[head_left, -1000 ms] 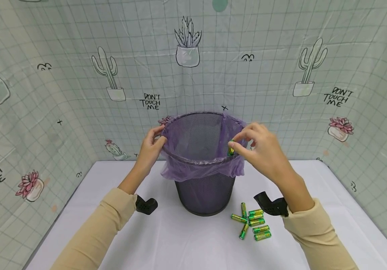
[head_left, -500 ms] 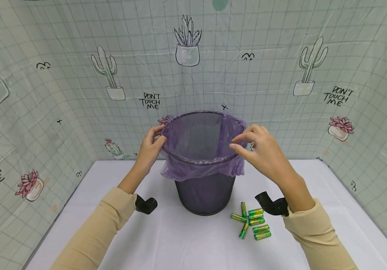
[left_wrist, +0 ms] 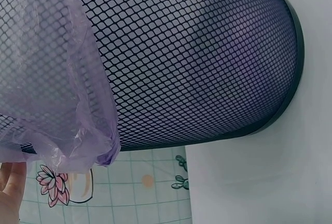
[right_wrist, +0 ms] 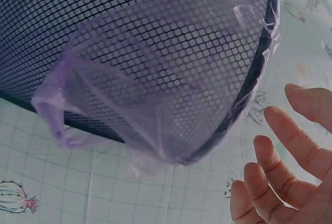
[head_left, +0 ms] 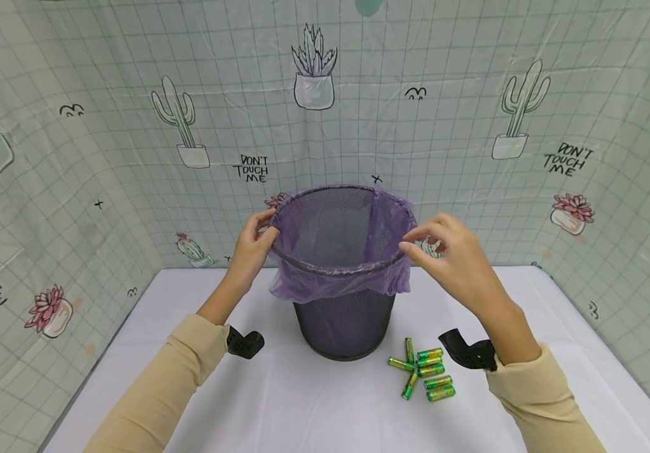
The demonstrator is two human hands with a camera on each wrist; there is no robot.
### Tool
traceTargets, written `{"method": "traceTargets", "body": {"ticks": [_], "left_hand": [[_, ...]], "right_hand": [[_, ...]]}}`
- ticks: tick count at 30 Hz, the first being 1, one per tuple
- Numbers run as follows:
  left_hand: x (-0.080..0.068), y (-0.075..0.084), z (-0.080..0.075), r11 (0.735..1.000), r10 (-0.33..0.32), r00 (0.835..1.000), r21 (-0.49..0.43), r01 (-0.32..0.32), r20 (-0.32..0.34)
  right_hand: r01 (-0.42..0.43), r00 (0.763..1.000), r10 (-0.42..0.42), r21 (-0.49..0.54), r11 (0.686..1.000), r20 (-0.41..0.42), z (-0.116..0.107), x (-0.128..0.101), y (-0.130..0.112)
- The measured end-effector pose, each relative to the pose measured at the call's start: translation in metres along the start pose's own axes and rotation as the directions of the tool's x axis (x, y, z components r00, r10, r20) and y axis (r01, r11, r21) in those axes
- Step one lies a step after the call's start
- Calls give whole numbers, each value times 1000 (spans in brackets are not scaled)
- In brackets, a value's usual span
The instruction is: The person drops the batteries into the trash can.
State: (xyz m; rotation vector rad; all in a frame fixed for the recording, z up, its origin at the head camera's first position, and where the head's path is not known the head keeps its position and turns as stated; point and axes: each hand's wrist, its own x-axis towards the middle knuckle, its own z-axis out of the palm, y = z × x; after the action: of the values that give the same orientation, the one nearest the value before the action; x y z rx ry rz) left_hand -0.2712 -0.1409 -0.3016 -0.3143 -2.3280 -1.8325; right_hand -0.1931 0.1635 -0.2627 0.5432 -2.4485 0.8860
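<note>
A dark mesh wastebasket [head_left: 343,333] stands upright on the table, with a thin purple bin liner [head_left: 327,287] folded down over its rim. My left hand [head_left: 253,248] grips that rim at the left, thumb toward me. At the right side of the rim is my right hand [head_left: 457,261], its fingers relaxed and holding nothing; the right wrist view shows the fingers [right_wrist: 290,136] spread apart beside the lined rim. Several green and yellow batteries [head_left: 431,371] lie on the table, right of the basket's base. The inside bottom of the basket is hidden by its front wall.
A white cloth covers the table [head_left: 279,402]. Behind it and along both sides hangs a pale gridded curtain [head_left: 370,138] printed with potted plants. Each wrist carries a black mount, the left one [head_left: 244,343] and the right one [head_left: 469,351].
A battery pinched in my right hand over the basket was let go and is out of sight. That hand then drew back rightward past the rim. My left hand stayed put.
</note>
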Motion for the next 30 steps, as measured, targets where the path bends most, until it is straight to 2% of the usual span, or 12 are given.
{"method": "traceTargets", "body": {"ticks": [5, 13, 24, 30], "left_hand": [[0, 0, 0, 1000, -3, 1000, 1, 3, 0], [-1, 1, 0, 1000, -8, 1000, -9, 8, 0], [-1, 0, 0, 1000, -6, 1000, -9, 6, 0], [-1, -1, 1, 1000, -4, 1000, -10, 4, 1]], "right_hand": [[-10, 999, 10, -6, 1000, -39, -3, -11, 8], [-61, 997, 59, -45, 997, -48, -4, -35, 25], [-157, 987, 159, -63, 986, 14, 17, -72, 53], [-224, 971, 227, -47, 973, 75, 30, -91, 62]]}}
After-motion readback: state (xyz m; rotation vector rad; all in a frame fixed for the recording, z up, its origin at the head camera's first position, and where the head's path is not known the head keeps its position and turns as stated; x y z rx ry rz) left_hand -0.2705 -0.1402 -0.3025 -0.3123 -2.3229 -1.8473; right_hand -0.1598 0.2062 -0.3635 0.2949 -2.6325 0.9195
